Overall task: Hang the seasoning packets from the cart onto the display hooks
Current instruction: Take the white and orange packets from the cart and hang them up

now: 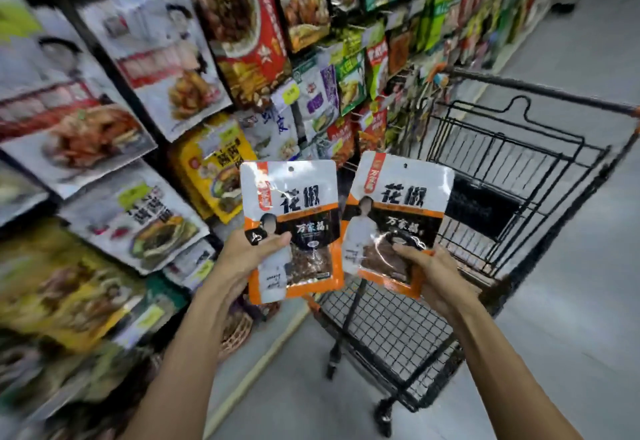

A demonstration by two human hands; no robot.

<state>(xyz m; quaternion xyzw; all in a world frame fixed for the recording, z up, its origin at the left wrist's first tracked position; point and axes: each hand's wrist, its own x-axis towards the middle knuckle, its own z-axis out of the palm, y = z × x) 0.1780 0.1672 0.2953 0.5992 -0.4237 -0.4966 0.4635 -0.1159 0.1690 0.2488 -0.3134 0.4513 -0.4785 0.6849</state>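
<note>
My left hand (247, 254) and right hand (427, 271) each clasp 1 packet, left packet (291, 218) and right packet (398, 211), fingers gripping, both labelled 花椒 and 万家福, over the cart (519, 169).

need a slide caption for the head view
Left hand and right hand each hold a seasoning packet between the hanging display and a black cart.
</note>
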